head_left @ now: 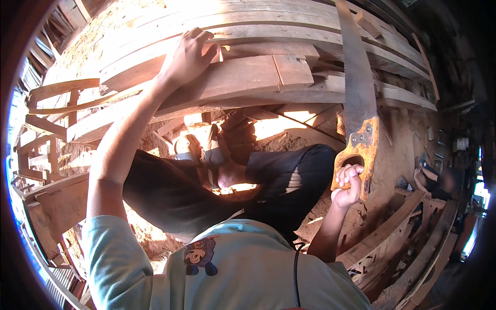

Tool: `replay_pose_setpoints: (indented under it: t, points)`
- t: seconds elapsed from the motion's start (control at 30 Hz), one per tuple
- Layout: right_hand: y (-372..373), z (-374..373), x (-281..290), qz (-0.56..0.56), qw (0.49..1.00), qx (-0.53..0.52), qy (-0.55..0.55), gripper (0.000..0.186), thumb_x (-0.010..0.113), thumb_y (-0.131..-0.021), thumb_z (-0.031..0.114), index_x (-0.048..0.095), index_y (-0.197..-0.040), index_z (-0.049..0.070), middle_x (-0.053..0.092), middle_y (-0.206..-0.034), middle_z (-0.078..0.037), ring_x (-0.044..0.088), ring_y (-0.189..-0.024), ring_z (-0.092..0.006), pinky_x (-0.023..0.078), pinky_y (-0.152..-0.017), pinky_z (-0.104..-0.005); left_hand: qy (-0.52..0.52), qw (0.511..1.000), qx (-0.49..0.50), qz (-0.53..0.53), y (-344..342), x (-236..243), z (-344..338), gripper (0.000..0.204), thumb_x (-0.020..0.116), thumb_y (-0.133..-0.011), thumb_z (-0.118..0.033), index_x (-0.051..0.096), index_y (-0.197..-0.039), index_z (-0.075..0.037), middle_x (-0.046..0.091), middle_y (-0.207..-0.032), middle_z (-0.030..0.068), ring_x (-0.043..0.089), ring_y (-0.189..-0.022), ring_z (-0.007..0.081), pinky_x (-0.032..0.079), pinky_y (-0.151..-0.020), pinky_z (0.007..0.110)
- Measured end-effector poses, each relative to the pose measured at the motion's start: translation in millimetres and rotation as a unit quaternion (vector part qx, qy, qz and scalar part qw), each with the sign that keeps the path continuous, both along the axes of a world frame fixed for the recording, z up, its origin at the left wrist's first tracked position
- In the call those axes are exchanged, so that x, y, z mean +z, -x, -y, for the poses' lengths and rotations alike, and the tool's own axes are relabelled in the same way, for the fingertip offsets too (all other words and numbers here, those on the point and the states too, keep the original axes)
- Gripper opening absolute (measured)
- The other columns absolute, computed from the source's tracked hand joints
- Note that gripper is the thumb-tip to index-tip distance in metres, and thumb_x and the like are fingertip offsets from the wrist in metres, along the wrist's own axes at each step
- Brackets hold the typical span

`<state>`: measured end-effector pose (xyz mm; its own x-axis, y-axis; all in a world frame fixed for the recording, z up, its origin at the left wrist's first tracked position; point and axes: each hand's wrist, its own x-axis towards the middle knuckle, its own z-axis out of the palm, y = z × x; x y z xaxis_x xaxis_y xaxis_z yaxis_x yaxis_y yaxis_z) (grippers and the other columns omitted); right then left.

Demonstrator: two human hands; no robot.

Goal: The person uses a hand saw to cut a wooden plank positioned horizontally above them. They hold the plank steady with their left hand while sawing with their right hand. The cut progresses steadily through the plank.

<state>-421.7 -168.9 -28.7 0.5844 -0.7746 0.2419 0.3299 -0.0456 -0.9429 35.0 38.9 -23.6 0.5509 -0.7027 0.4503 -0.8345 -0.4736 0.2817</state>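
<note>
My right hand grips the orange wooden handle of a hand saw. Its long rusty blade runs up and away across a stack of curved wooden planks. My left hand lies flat on a thick reddish timber in front of that stack, fingers resting over its upper edge. The saw blade crosses the planks to the right of this timber. My legs in dark trousers and a sandalled foot show below the timber.
Curved wooden frame pieces lie at the left, and more planks are piled at the lower right. The ground is reddish earth with sawdust. Another person crouches at the far right.
</note>
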Motion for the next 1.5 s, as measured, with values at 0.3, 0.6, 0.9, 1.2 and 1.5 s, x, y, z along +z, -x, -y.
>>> replay_pose_setpoints:
  t: [0.3,0.6,0.9,1.2,1.5]
  points:
    - [-22.5,13.6,-15.4,-0.048,0.997,-0.023,-0.054,0.003,0.055,-0.104,0.009,0.056,-0.106,0.009,0.042,-0.069,0.000,0.040,-0.056,-0.0102,0.036,-0.055,-0.0255,-0.024,1.000,0.009,-0.014,6.9,7.0,1.2,0.030,0.067,-0.104,-0.023,0.069,-0.125,-0.003,0.069,-0.123,0.0182,0.069,-0.114,0.0370,0.057,-0.097,0.047]
    - [-18.0,14.7,1.3,-0.070,0.996,-0.006,-0.055,0.007,0.049,-0.102,0.011,0.045,-0.097,0.011,0.035,-0.068,0.001,0.035,-0.054,-0.0098,0.033,-0.054,-0.0273,-0.024,0.999,0.017,-0.044,9.1,2.2,5.7,0.030,0.069,-0.101,-0.024,0.071,-0.122,-0.002,0.072,-0.115,0.0189,0.071,-0.110,0.0371,0.055,-0.099,0.046]
    - [-11.7,17.8,3.8,-0.064,0.996,0.025,-0.062,0.014,0.048,-0.103,0.011,0.041,-0.092,0.009,0.038,-0.069,-0.001,0.036,-0.056,-0.0105,0.034,-0.056,-0.0282,-0.052,0.997,0.026,0.051,3.5,3.9,5.0,0.030,0.071,-0.103,-0.020,0.070,-0.128,-0.004,0.074,-0.128,0.0151,0.072,-0.118,0.0302,0.055,-0.103,0.041]
    - [-18.0,18.2,-4.5,-0.071,0.996,0.007,-0.060,0.009,0.050,-0.101,0.009,0.045,-0.094,0.010,0.035,-0.067,0.002,0.033,-0.054,-0.0093,0.032,-0.056,-0.0275,-0.010,1.000,0.020,0.020,5.7,5.6,4.4,0.034,0.071,-0.099,-0.023,0.069,-0.123,0.000,0.070,-0.119,0.0196,0.070,-0.110,0.0380,0.056,-0.096,0.047]
    - [-17.2,15.9,-53.8,-0.158,0.940,-0.129,0.273,0.007,0.065,-0.092,-0.005,0.063,-0.097,0.000,0.058,-0.081,-0.004,0.051,-0.059,-0.0105,0.044,-0.054,-0.0265,0.044,0.998,0.049,-0.016,22.9,46.5,-12.0,0.025,0.060,-0.109,-0.017,0.070,-0.128,-0.005,0.072,-0.130,0.0122,0.068,-0.120,0.0286,0.052,-0.106,0.042]
